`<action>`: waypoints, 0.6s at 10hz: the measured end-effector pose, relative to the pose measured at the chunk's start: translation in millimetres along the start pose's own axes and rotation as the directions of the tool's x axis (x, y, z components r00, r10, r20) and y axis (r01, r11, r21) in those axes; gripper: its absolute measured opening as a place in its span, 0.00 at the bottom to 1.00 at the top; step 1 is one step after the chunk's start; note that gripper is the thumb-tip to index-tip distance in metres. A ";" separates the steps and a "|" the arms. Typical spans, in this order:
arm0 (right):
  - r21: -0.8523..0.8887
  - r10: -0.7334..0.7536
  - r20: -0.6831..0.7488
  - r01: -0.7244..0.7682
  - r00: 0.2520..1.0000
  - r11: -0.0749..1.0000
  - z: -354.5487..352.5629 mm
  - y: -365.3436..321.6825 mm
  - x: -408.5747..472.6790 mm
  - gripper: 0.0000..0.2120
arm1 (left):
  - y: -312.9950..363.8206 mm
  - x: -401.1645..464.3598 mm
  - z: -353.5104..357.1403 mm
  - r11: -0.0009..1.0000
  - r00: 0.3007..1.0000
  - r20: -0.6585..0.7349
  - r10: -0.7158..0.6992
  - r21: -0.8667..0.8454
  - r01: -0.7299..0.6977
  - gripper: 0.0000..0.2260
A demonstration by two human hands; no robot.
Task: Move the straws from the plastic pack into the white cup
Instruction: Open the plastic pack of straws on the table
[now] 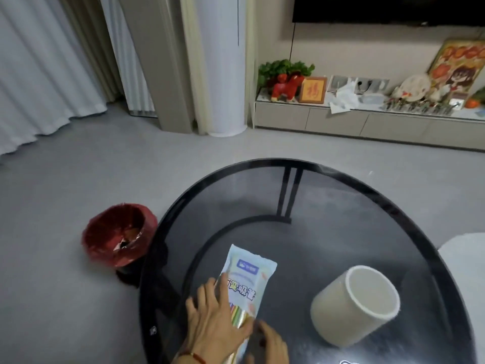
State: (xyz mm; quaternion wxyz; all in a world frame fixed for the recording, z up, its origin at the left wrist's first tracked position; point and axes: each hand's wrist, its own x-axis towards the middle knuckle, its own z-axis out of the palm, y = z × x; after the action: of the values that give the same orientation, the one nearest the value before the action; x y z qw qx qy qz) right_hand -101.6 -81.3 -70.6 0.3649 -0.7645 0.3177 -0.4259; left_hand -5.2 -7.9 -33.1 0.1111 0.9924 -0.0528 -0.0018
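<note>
A pale blue plastic pack [248, 269] of coloured straws [237, 312] lies flat on the round dark glass table [341, 206], near its front left. My left hand [212, 319] rests on the pack's lower left part, fingers spread over it. My right hand [270, 342] touches the pack's near end, fingers curled at its edge. The white cup [354, 306] stands to the right of the pack, open mouth up and nothing visible inside it. The pack's near end is hidden by my hands.
A red-lined waste bin [118, 235] stands on the grey floor left of the table. A low cabinet [367, 122] with ornaments runs along the far wall. A white seat edge [464, 258] shows at the right.
</note>
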 end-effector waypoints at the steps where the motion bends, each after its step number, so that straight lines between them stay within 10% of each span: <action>1: 0.162 -0.029 0.576 -0.079 0.817 0.984 -3.8 67.0 26.8 0.29 | -8.9 -15.6 25.6 0.999 0.998 -0.059 0.035 0.023 -0.034 0.48; 3: 0.327 -0.201 0.511 0.027 0.835 0.945 0.9 76.2 25.5 0.29 | -19.0 -24.6 37.3 0.976 0.969 -0.198 0.145 0.191 -0.107 0.44; 6: 0.078 -0.114 0.654 0.082 0.748 0.994 -79.5 38.8 34.2 0.22 | -14.2 -81.7 -3.8 0.910 0.946 -0.084 0.314 0.311 -0.275 0.50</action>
State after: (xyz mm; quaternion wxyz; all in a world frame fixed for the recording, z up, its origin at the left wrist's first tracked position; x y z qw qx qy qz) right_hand -163.7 -152.0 -58.9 0.4472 -0.8726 0.1193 -0.1558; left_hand -84.8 15.3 -33.2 -0.0358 0.9763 -0.1944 0.0885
